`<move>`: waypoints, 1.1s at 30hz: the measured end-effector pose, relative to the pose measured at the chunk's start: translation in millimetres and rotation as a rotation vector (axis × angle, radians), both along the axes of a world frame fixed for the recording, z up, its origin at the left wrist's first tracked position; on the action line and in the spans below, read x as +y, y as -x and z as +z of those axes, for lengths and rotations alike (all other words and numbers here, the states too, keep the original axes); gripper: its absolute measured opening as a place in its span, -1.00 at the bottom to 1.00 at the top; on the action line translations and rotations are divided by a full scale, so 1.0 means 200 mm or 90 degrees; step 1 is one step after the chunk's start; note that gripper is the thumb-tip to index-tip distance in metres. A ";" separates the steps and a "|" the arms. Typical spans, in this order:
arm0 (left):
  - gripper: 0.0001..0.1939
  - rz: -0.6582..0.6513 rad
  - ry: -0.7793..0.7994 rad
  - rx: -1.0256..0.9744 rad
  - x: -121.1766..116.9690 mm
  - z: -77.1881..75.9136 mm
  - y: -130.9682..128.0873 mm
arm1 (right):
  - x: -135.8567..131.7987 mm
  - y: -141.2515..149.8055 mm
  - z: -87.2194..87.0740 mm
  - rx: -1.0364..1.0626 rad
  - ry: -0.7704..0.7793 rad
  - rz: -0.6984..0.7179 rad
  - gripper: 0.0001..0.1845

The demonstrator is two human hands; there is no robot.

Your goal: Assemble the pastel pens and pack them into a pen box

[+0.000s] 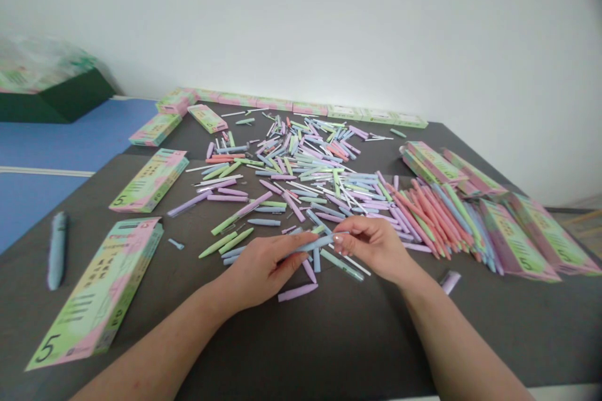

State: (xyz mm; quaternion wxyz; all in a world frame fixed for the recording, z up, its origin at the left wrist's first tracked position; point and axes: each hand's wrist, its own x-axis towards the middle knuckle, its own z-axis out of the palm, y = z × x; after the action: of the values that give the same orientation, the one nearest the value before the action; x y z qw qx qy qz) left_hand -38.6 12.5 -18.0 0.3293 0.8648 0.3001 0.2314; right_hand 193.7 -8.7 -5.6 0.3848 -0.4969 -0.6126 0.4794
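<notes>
My left hand (263, 269) and my right hand (371, 247) meet over the near middle of a dark grey table (329, 338). Both pinch the same light blue pen barrel (316, 243), the left at its near end, the right at its far end. Just beneath lie a purple pen part (297, 292) and a pale green pen (342, 265). Beyond the hands spreads a wide pile of loose pastel pen barrels, caps and white refills (301, 169). To the right of my right hand lies a row of assembled pens (437, 213), pink, purple, green and blue.
Flat pink-and-green boxes marked 5 lie at the left (101, 291) (150, 180), along the far edge (291, 105) and stacked at the right (517, 232). A fat blue pen (57, 249) lies near the left edge. A white wall stands behind; blue floor shows at left.
</notes>
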 end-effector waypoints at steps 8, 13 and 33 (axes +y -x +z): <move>-0.64 -0.011 -0.018 0.019 0.00 0.00 0.00 | 0.00 0.03 -0.03 -0.076 0.041 -0.023 -0.46; -0.67 0.022 0.012 -0.004 0.01 0.00 -0.01 | 0.00 0.01 -0.01 -0.013 0.017 0.016 -0.54; -0.65 0.016 0.018 0.035 -0.01 0.03 -0.02 | 0.02 0.00 -0.01 -0.066 0.014 -0.019 -0.49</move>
State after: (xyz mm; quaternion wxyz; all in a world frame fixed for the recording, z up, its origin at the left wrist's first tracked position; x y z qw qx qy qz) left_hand -35.3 11.5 -12.9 0.3303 0.8622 0.3231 0.2077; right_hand 193.6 -5.2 -8.6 0.3542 -0.5345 -0.6190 0.4535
